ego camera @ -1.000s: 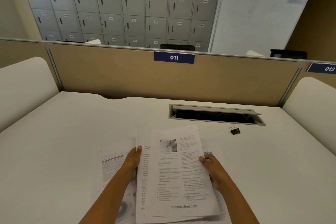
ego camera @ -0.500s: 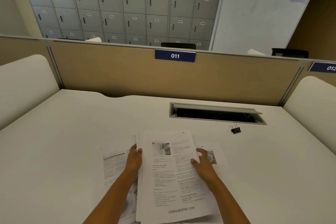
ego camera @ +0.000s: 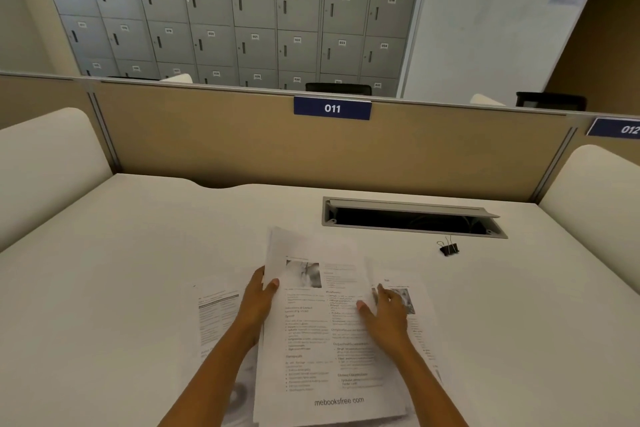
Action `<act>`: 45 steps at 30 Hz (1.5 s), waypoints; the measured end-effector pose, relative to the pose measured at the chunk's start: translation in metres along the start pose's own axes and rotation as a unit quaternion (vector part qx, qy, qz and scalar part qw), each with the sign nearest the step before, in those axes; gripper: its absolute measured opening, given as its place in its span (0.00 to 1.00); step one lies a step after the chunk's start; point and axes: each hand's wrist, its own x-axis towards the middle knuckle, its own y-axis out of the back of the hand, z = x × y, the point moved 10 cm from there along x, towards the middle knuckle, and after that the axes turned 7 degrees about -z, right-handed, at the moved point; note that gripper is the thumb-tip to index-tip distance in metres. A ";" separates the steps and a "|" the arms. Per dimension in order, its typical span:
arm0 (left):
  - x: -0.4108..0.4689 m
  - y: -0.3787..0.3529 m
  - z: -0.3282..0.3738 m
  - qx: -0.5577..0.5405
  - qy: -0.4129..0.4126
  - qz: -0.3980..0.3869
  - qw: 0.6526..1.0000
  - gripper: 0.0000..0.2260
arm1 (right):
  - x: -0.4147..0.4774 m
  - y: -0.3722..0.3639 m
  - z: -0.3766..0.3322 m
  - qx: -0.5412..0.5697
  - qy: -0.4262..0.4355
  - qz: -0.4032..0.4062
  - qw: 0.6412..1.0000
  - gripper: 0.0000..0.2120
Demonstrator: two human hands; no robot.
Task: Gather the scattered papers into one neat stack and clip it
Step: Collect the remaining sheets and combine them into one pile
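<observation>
A stack of printed papers (ego camera: 311, 340) lies on the white desk (ego camera: 138, 253) in front of me, its far corner slightly lifted. My left hand (ego camera: 258, 302) pinches the stack's left edge, thumb on the top page. My right hand (ego camera: 388, 315) lies flat across the stack's right edge, thumb on the top page and fingers on a loose sheet (ego camera: 419, 322) that sticks out to the right. Another loose sheet (ego camera: 216, 315) lies to the left, partly under my left forearm. A black binder clip (ego camera: 449, 248) sits alone on the desk, far right of the papers.
An open grey cable slot (ego camera: 412, 220) is set into the desk behind the papers, just beyond the clip. A tan partition (ego camera: 242, 142) closes off the back. White padded dividers stand at the left (ego camera: 45, 163) and right (ego camera: 595, 191).
The stack, held up and tilted a second ago, has come down onto the desk. My right hand has let go of the stack's right edge and now lies flat over it.
</observation>
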 end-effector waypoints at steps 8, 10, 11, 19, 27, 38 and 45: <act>0.005 0.003 -0.003 -0.075 0.094 -0.009 0.993 0.15 | -0.023 -0.018 -0.004 0.391 0.036 -0.199 0.898 0.13; 0.003 0.001 -0.015 -0.049 0.139 -0.010 0.989 0.17 | -0.019 -0.017 0.004 0.343 0.009 -0.184 0.921 0.15; 0.002 0.001 -0.022 -0.034 0.161 -0.015 0.986 0.19 | -0.016 -0.015 0.010 0.331 -0.001 -0.164 0.929 0.16; -0.016 -0.020 -0.028 0.111 0.081 -0.069 0.988 0.19 | -0.019 -0.029 0.006 0.360 0.022 -0.192 0.913 0.17; -0.046 -0.020 0.098 -0.050 -0.181 -0.046 0.981 0.18 | -0.039 0.065 -0.048 0.426 0.158 0.039 0.890 0.16; -0.035 -0.035 0.086 0.003 -0.131 -0.161 0.978 0.34 | -0.024 0.039 -0.032 0.335 0.124 -0.069 0.931 0.18; -0.036 -0.014 0.095 -0.091 -0.140 -0.054 0.984 0.06 | -0.029 0.059 -0.029 0.328 0.144 -0.037 0.933 0.09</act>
